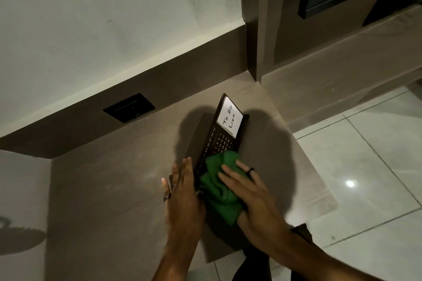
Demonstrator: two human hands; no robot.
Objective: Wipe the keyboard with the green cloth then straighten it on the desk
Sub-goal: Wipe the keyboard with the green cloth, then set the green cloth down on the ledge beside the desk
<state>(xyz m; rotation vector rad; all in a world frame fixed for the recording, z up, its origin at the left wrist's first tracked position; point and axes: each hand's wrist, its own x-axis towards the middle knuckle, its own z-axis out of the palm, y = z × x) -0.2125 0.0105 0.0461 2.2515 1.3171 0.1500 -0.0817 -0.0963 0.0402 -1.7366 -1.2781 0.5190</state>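
Observation:
A long black board (220, 137) printed with month names and dates lies at an angle on the brown desk (109, 180); a white "To Do List" card sits at its far end. This appears to be the task's keyboard. A bunched green cloth (218, 186) covers its near half. My right hand (253, 196) lies flat on the cloth, fingers spread, pressing it onto the board. My left hand (182, 191) rests with straight fingers against the board's left edge, steadying it. The board's near end is hidden under cloth and hands.
A black wall socket plate (129, 107) is set in the dark strip behind the desk. The desk's right edge (303, 159) drops to a glossy tiled floor (365, 166). A brown pillar (253, 29) stands at the back.

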